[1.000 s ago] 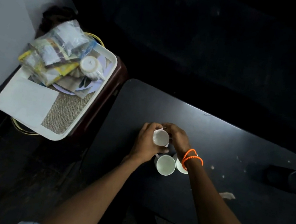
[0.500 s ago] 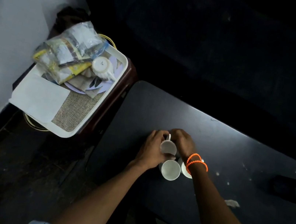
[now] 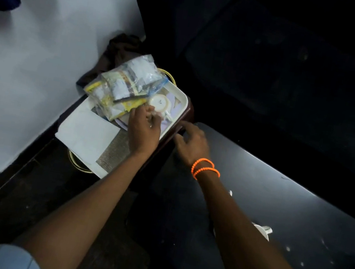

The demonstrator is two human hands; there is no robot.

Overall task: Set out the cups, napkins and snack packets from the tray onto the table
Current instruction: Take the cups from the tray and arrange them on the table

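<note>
White cup (image 3: 160,103) lies upside down on the white tray (image 3: 182,102), with tiny dark marks on its bottom too small to read. Just beside it sit the snack packets (image 3: 121,86) in a clear bag; their print is blurry. A white napkin (image 3: 87,134) covers the tray's near end. The left hand (image 3: 143,129) reaches to the cup with curled fingers; whether it grips the cup is unclear. The right hand (image 3: 191,144), wearing orange bead bracelets (image 3: 204,169), hovers loose over the black table (image 3: 278,196).
</note>
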